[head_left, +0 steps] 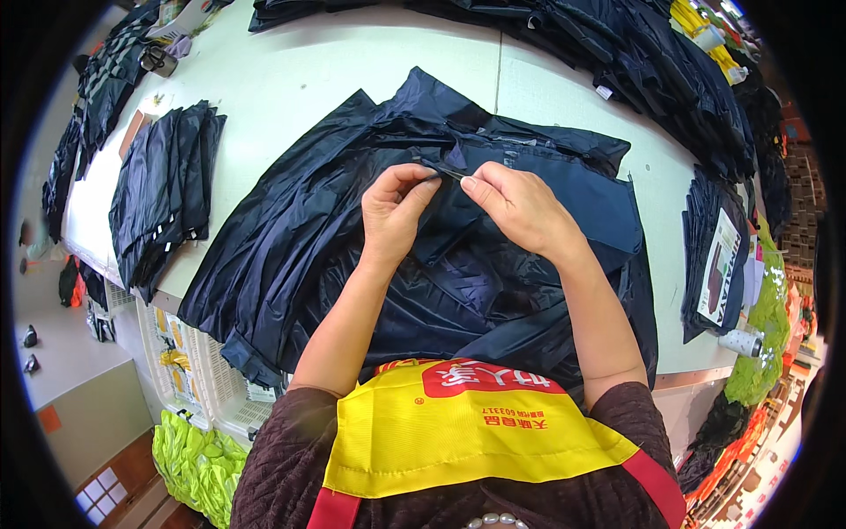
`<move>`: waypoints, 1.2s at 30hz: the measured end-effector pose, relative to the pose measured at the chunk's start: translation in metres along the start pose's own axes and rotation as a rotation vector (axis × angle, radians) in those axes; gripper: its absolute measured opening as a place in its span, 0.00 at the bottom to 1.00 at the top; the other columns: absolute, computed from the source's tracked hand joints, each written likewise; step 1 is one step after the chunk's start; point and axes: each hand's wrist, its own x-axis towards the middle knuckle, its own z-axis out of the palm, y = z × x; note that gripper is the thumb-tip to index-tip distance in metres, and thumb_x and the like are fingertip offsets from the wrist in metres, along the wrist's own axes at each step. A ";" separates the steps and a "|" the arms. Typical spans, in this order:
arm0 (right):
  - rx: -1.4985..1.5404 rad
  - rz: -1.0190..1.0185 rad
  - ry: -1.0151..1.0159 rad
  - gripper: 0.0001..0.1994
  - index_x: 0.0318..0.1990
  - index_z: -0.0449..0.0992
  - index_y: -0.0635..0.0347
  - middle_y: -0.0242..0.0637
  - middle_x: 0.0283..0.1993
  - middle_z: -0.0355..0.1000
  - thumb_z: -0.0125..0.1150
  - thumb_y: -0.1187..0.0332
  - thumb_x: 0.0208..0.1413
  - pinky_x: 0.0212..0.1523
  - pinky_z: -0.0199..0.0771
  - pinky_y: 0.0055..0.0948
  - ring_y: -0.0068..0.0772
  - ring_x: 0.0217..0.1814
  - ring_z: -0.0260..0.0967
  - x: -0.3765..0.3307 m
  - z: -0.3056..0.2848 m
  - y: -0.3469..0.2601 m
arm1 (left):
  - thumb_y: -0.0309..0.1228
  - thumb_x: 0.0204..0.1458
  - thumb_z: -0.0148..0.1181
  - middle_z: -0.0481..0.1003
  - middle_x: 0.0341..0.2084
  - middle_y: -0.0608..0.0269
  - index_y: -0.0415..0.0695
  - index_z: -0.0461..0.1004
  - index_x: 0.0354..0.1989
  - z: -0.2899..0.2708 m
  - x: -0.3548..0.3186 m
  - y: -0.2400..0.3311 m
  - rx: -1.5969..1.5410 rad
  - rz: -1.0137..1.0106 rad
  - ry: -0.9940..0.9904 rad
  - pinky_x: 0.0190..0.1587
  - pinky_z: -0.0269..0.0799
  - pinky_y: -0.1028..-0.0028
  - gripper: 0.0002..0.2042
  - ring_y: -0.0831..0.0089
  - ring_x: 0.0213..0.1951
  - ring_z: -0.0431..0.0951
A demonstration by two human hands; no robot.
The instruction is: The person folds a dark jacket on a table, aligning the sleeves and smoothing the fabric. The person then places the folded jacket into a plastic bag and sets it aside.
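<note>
A dark navy garment [264, 238] of thin, shiny fabric lies spread and crumpled on the white table in front of me. My left hand [395, 212] is closed, thumb and fingers pinching a small dark bit of material above the garment. Close by on its right, my right hand [520, 207] pinches one end of a thin dark strip [451, 171] that spans the short gap between both hands. What exactly this strip is, and whether it belongs to the garment, I cannot make out. A flat navy panel [582, 198] lies under and beyond my right hand.
Stacks of dark folded pieces lie at left [167, 181] and right [701, 247] on the table [335, 62]. A long heap of dark fabric [608, 62] lines the far right. White plastic crates [216, 379] and bright green fabric [198, 463] sit below left.
</note>
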 end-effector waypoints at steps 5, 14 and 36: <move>0.199 0.021 0.077 0.22 0.27 0.71 0.63 0.42 0.23 0.69 0.48 0.51 0.58 0.32 0.65 0.33 0.39 0.28 0.68 -0.008 -0.005 0.017 | 0.18 0.49 0.59 0.75 0.31 0.69 0.39 0.74 0.37 -0.001 -0.002 0.002 -0.034 -0.021 0.010 0.41 0.68 0.84 0.07 0.83 0.34 0.73; 0.748 0.367 0.433 0.15 0.29 0.70 0.55 0.19 0.19 0.55 0.49 0.55 0.61 0.15 0.43 0.12 0.08 0.16 0.46 -0.084 -0.047 0.125 | 0.22 0.47 0.62 0.74 0.35 0.62 0.36 0.72 0.44 -0.078 0.055 -0.011 0.457 0.131 0.372 0.42 0.69 0.77 0.14 0.77 0.36 0.73; 0.645 0.615 0.693 0.14 0.33 0.76 0.62 0.28 0.18 0.64 0.65 0.59 0.47 0.16 0.51 0.22 0.17 0.15 0.53 -0.068 -0.117 0.281 | 0.35 0.52 0.54 0.76 0.28 0.46 0.38 0.74 0.30 -0.101 0.217 -0.051 1.620 0.014 -0.451 0.40 0.70 0.61 0.11 0.50 0.35 0.76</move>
